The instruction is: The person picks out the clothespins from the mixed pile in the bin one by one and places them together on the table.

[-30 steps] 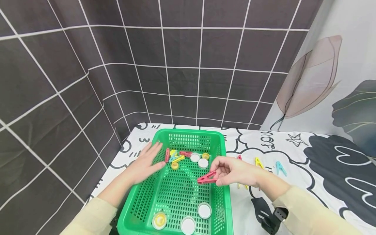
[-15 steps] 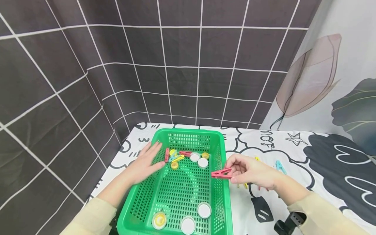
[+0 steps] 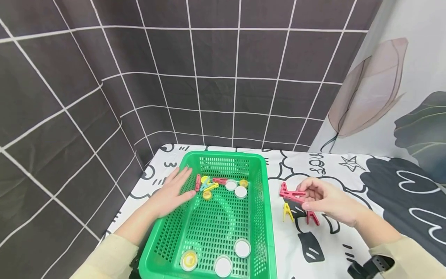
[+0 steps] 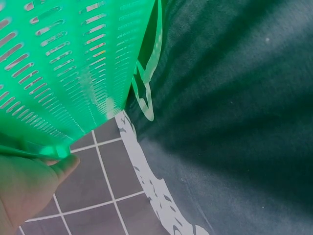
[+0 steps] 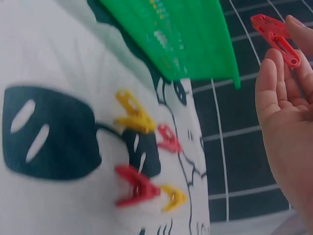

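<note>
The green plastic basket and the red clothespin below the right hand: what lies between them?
A yellow plastic clothespin, on white printed cloth, in the head view.

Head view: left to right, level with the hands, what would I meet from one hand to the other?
Left hand, red clip near its thumb, two white discs, basket's right rim, yellow clip on the cloth, right hand holding another red clip. Overlapping pieces left out.

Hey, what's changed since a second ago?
The right hand, still pinching a red clothespin, moved right, from above the green basket to over the patterned cloth. Nothing was let go. The left hand stayed at the basket's left side; inside, nothing visibly moved.
</note>
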Motion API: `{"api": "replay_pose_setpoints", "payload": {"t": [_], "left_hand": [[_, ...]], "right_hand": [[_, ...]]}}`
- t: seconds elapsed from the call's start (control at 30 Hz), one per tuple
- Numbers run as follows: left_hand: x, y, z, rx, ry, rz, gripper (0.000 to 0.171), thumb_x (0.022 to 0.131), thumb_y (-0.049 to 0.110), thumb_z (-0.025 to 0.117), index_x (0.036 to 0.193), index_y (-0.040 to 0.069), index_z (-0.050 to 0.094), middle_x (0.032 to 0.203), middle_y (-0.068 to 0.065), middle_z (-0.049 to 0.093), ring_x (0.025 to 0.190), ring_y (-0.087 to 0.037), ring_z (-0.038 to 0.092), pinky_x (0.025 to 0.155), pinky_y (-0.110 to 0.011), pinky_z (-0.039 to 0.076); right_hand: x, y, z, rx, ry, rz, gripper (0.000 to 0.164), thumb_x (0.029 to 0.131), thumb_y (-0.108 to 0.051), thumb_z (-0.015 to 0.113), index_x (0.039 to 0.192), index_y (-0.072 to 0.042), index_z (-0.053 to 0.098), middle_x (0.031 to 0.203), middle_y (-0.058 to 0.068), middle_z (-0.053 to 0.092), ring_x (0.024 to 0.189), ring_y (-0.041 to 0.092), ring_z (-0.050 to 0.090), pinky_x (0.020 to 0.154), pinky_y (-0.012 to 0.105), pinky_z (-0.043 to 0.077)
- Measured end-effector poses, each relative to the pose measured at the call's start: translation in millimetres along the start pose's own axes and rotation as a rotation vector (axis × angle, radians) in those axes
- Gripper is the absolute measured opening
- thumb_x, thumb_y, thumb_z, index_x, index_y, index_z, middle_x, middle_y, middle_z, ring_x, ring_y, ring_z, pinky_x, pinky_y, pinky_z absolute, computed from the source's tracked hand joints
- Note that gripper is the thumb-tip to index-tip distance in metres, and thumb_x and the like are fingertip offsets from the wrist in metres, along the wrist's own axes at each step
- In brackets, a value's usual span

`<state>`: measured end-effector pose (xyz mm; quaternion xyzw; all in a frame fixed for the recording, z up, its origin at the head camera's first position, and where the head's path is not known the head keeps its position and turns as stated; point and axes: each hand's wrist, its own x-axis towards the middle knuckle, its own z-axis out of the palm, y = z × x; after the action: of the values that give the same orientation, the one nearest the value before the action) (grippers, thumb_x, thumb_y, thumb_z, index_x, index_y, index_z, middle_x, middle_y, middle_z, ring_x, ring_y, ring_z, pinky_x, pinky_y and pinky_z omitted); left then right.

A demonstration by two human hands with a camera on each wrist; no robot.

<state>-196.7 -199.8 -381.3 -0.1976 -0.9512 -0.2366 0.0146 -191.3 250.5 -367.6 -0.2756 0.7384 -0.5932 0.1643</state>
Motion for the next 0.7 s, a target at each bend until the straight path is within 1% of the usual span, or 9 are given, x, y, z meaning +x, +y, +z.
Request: {"api": "replay_pose_setpoints", "payload": {"t": [0.13,0.2,0.33,0.57,0.7], "left_hand": [[0.0,-0.2,-0.7,-0.005,0.002,0.0,0.078,0.092,0.055,0.046,0.15,0.011,0.02,0.155,-0.009,0.015,0.141,-0.034,0.001,0.1,-0.069,0.019],[1.0,-0.6,0.3,-0.003,0.001,0.002,0.077,0.092,0.054,0.047,0.151,0.011,0.019,0.155,-0.008,0.015,0.141,-0.034,0.001,0.099,-0.07,0.02],[3.0,-1.0,1.6,0.006,-0.002,0.004,0.076,0.093,0.052,0.048,0.151,0.012,0.019,0.156,-0.008,0.015,0.141,-0.034,0.001,0.099,-0.07,0.021],[1.3,0.9,-0.1,0.003,-0.003,0.0,0.079,0.092,0.057,0.046,0.151,0.012,0.019,0.156,-0.008,0.015,0.142,-0.033,0.0,0.1,-0.069,0.02],[0.4,1.8,-0.9,0.006,-0.006,-0.001,0.079,0.092,0.056,0.046,0.151,0.011,0.019,0.156,-0.009,0.015,0.142,-0.033,0.0,0.1,-0.069,0.02]], "right_hand": [[-9,8,-12,-0.007,0.059,-0.035,0.026,0.085,0.008,0.059,0.107,-0.002,0.048,0.103,0.005,0.055,0.088,0.014,0.056,0.073,0.023,0.052],[-15,11,-16,-0.013,0.097,-0.046,0.027,0.085,0.01,0.058,0.107,-0.002,0.048,0.104,0.004,0.054,0.088,0.012,0.056,0.074,0.022,0.052],[-24,15,-21,-0.008,0.154,-0.033,0.028,0.085,0.012,0.057,0.106,-0.005,0.048,0.105,0.002,0.052,0.087,0.008,0.055,0.072,0.021,0.052],[-36,28,-28,0.001,0.247,-0.022,0.029,0.083,0.013,0.059,0.103,-0.006,0.05,0.098,0.0,0.052,0.082,0.007,0.054,0.07,0.018,0.05],[-44,37,-31,0.006,0.295,-0.007,0.03,0.083,0.014,0.059,0.102,-0.007,0.05,0.1,0.0,0.051,0.083,0.006,0.053,0.07,0.017,0.05]]}}
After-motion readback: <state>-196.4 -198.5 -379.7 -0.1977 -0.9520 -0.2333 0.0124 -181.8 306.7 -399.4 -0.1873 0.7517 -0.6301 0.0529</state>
